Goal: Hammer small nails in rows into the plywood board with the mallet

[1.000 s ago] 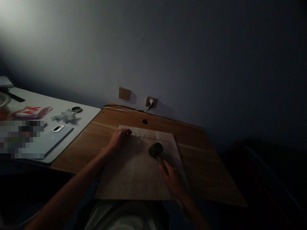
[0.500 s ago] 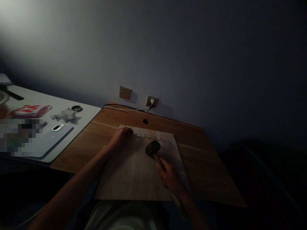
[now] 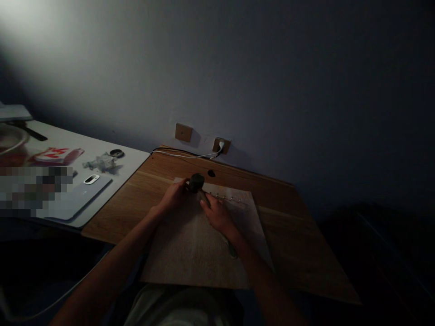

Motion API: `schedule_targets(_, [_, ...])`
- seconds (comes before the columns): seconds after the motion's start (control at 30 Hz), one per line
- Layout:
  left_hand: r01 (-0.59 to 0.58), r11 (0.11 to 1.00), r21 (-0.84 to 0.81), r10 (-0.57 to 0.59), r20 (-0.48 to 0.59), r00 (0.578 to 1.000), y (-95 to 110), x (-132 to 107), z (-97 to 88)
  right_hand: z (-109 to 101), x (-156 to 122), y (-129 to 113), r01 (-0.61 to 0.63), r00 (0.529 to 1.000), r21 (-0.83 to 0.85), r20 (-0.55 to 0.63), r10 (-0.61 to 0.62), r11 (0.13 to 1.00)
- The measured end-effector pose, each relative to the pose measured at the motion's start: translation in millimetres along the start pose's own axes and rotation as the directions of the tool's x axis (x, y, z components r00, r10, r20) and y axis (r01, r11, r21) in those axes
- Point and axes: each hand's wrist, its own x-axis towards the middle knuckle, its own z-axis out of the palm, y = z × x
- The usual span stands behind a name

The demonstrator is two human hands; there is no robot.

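Note:
My right hand (image 3: 219, 215) is wrapped around the handle of a dark-headed mallet (image 3: 196, 182), whose head is at the upper left of a pale wooden board (image 3: 197, 253). Right beside the mallet head, my left hand (image 3: 175, 194) rests near the board's upper left corner with its fingers pinched together. Its fingertips are partly behind the head, so what they hold is hidden. A row of small shiny metal pieces (image 3: 231, 198), perhaps nails or hooks, stands along the board's far edge, to the right of the mallet.
The board lies on a brown wooden table (image 3: 288, 235) against the wall. Cables run to a wall socket (image 3: 221, 145). On the white table (image 3: 134, 165) at left are a bathroom-type scale (image 3: 81, 199), a red-and-white packet (image 3: 56, 155), crumpled plastic (image 3: 102, 162) and a bowl (image 3: 13, 138).
The mallet has moved left and away from me, from the board's middle to beside my left fingers. My left hand has stayed at the board's corner. The view has shifted slightly.

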Motion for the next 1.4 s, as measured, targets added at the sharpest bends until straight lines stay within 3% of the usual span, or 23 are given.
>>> schedule_targets(0.33, [-0.061, 0.998, -0.010, 0.061, -0.020, 0.998, -4.7, 0.1, 3.5, 4.0, 1.0, 4.8, 0.009, 1.000, -0.007, 0.005, -0.009, 1.000])
schedule_targets(0.4, [-0.108, 0.994, 0.005, 0.108, -0.021, 0.994, -5.8, -0.7, 4.2, 4.1, -5.8, 9.0, -0.011, 1.000, 0.047, 0.009, 0.010, 0.999])
schedule_targets(0.47, [-0.163, 0.986, 0.026, 0.165, -0.061, 0.984, -7.3, -2.1, 5.1, 4.8, -17.8, 17.3, -0.096, 0.995, 0.205, 0.048, 0.088, 0.974])
schedule_targets(0.63, [-0.192, 0.981, -0.012, 0.185, -0.205, 0.961, -14.6, -4.0, 7.6, 4.2, -67.3, 47.0, -0.369, 0.923, 0.658, 0.174, 0.345, 0.657])
schedule_targets(0.77, [-0.165, 0.986, -0.018, 0.152, -0.299, 0.942, -18.9, -2.2, 7.3, -1.7, -102.8, 68.6, -0.367, 0.867, 0.826, 0.137, 0.479, 0.428])
schedule_targets(0.93, [-0.158, 0.987, -0.005, 0.149, -0.305, 0.940, -17.1, -1.2, 4.4, -7.4, -112.5, 82.7, -0.282, 0.821, 0.903, 0.053, 0.569, 0.323])
schedule_targets(1.03, [-0.130, 0.991, -0.021, 0.117, -0.323, 0.939, -15.4, -2.7, 0.8, -6.5, -114.7, 79.1, -0.311, 0.793, 0.884, 0.037, 0.609, 0.350])
schedule_targets(1.17, [-0.061, 0.996, -0.063, 0.034, -0.356, 0.934, -13.8, -7.5, -5.7, -0.2, -125.4, 74.0, -0.310, 0.854, 0.827, 0.024, 0.520, 0.470])
schedule_targets(1.4, [-0.051, 0.983, -0.176, -0.010, -0.329, 0.944, -7.2, -25.8, -17.5, 10.6, -127.2, 91.2, -0.173, 0.916, 0.570, -0.206, 0.344, 0.803])
